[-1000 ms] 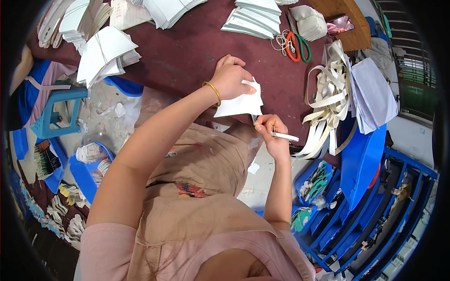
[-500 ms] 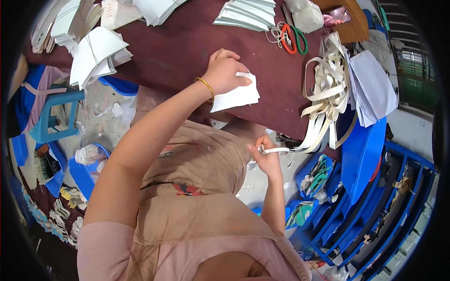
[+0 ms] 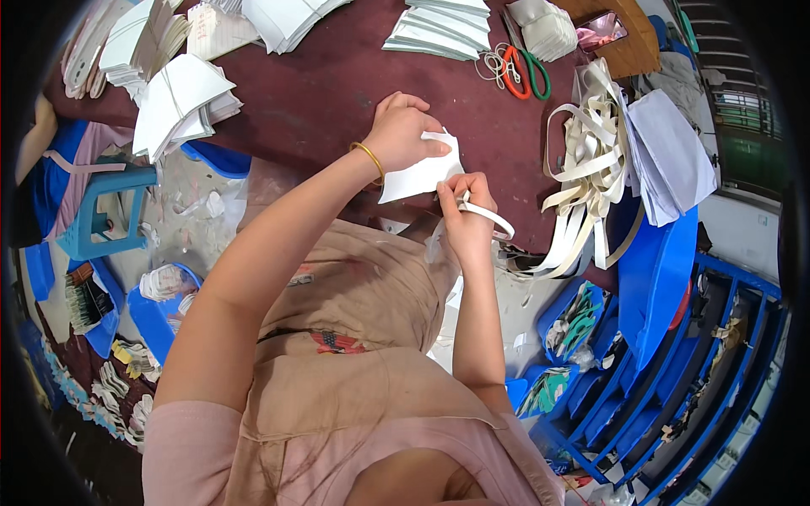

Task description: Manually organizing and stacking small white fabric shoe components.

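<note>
At the table's near edge, my left hand (image 3: 401,135), a gold bangle at its wrist, presses its thumb on a white flat piece (image 3: 415,179) of paper or cloth; the curled fingers partly cover it. My right hand (image 3: 469,218) pinches the end of a narrow white strip (image 3: 499,223) beside the piece's lower right corner. From there the strip loops toward a tangled heap of cream strips (image 3: 591,156) draped over the table edge on the right. Whether the strip's end touches the white piece is hidden behind my right fingers.
On the maroon tabletop (image 3: 312,93) lie white stacks (image 3: 439,32), a tied bundle (image 3: 181,101) and red-and-green-handled scissors (image 3: 525,74). Folded white sheets (image 3: 671,156) hang at the right, above a blue rack (image 3: 650,405). A blue stool (image 3: 105,211) stands left, by another person's arm (image 3: 38,139).
My right hand has risen from below the table edge to the white piece, bringing the strip with it. My left hand has stayed almost in place.
</note>
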The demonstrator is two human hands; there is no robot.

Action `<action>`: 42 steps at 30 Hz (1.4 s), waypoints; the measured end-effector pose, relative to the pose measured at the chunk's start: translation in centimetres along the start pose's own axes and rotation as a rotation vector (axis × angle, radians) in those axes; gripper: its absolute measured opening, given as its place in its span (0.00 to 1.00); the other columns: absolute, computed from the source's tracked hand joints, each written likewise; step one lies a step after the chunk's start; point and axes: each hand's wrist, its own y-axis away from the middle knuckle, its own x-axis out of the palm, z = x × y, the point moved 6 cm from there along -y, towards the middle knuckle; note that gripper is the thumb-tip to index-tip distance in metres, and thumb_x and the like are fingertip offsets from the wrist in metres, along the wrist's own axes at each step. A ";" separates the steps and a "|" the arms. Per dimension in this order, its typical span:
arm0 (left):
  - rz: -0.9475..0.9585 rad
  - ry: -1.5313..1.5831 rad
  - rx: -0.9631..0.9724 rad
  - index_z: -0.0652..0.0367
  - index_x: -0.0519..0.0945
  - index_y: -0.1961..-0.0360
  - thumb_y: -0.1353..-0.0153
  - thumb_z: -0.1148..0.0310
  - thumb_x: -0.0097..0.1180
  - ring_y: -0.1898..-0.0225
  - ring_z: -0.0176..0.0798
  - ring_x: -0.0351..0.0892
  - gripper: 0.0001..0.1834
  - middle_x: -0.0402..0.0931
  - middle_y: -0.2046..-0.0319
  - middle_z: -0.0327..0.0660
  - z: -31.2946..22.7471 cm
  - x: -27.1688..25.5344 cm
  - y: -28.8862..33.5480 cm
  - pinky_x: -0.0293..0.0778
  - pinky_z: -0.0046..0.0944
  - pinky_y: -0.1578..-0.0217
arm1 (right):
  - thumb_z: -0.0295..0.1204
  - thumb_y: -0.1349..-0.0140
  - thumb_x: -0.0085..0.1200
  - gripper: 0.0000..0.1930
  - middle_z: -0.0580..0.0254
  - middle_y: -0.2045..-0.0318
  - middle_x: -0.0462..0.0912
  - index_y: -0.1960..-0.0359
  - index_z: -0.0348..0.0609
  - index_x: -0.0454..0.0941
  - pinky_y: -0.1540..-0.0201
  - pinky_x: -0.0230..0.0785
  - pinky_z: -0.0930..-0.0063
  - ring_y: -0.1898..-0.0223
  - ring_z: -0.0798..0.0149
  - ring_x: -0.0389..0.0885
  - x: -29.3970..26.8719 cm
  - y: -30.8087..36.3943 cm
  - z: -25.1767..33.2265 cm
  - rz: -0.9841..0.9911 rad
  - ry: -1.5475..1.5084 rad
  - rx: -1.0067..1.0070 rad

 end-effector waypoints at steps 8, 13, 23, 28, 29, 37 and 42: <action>0.014 0.004 -0.011 0.54 0.86 0.65 0.54 0.53 0.65 0.45 0.39 0.63 0.19 0.79 0.63 0.39 -0.1 -0.1 0.0 0.49 0.43 0.40 | 0.24 0.51 0.55 0.10 0.58 0.78 0.75 0.74 0.42 0.63 0.72 0.66 0.64 0.77 0.57 0.73 -0.1 0.9 -1.0 -0.123 0.174 0.145; 0.016 0.011 -0.006 0.54 0.86 0.65 0.54 0.53 0.65 0.45 0.40 0.63 0.19 0.79 0.63 0.40 -0.2 -0.2 -0.1 0.49 0.43 0.40 | 0.23 0.53 0.55 0.11 0.59 0.81 0.73 0.74 0.42 0.63 0.73 0.66 0.67 0.79 0.61 0.71 -0.6 1.4 -2.2 -0.194 0.154 0.183; 0.041 0.019 -0.020 0.54 0.85 0.63 0.54 0.53 0.66 0.44 0.40 0.62 0.20 0.77 0.58 0.41 -0.2 -0.3 0.1 0.48 0.43 0.40 | 0.23 0.48 0.60 0.15 0.62 0.82 0.69 0.77 0.42 0.61 0.74 0.63 0.77 0.79 0.72 0.66 -2.2 5.7 -1.1 0.050 0.085 0.278; 0.001 -0.094 0.102 0.54 0.81 0.58 0.54 0.56 0.66 0.46 0.43 0.64 0.22 0.74 0.59 0.41 -1.1 -0.6 0.6 0.49 0.44 0.40 | 0.24 0.47 0.62 0.16 0.62 0.78 0.73 0.79 0.41 0.63 0.73 0.61 0.79 0.75 0.73 0.70 -1.2 6.4 1.2 -0.010 0.081 -0.174; -0.050 -0.183 0.206 0.54 0.79 0.56 0.54 0.57 0.66 0.47 0.44 0.64 0.23 0.73 0.60 0.40 -1.8 -0.8 1.0 0.51 0.44 0.41 | 0.24 0.47 0.62 0.16 0.61 0.77 0.74 0.79 0.41 0.63 0.72 0.63 0.78 0.75 0.72 0.71 -1.2 6.6 0.5 0.029 0.079 0.078; -0.032 -0.438 0.360 0.57 0.75 0.63 0.55 0.60 0.65 0.59 0.43 0.67 0.20 0.68 0.65 0.39 -6.0 -0.5 4.0 0.65 0.42 0.55 | 0.24 0.48 0.63 0.16 0.59 0.83 0.74 0.80 0.39 0.64 0.79 0.62 0.73 0.82 0.63 0.71 -1.2 6.9 -0.1 -0.083 0.060 -0.022; 0.105 -0.711 0.412 0.59 0.75 0.71 0.55 0.64 0.61 0.63 0.41 0.70 0.13 0.69 0.69 0.41 -5.5 0.6 4.8 0.71 0.40 0.63 | 0.24 0.46 0.62 0.16 0.63 0.83 0.74 0.81 0.40 0.64 0.77 0.62 0.81 0.81 0.74 0.68 -0.2 5.9 1.3 0.051 0.102 -0.047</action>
